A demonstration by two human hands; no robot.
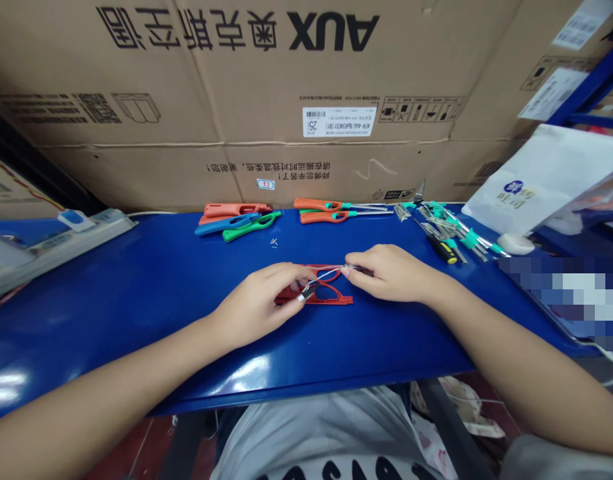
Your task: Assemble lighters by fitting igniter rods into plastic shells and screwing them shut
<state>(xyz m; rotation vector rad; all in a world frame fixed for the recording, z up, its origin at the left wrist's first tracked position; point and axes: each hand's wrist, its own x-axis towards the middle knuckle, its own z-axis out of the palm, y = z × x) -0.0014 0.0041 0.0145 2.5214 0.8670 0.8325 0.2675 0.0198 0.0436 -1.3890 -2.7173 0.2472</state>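
A red plastic lighter shell (331,298) lies flat on the blue table (136,287) in front of me. My left hand (259,301) is closed at the shell's left end, pinching a small metal-tipped part. My right hand (391,270) is closed at the right end, pinching a thin metal tube or wire (331,273) that runs across the shell to my left hand.
Behind lie coloured lighter shells (239,219), two orange long-nosed lighters (331,210) and a heap of metal tubes with green fittings (451,227). A screwdriver (442,249) lies at the right. A big cardboard box (286,100) walls the back. A white bag (541,180) stands right.
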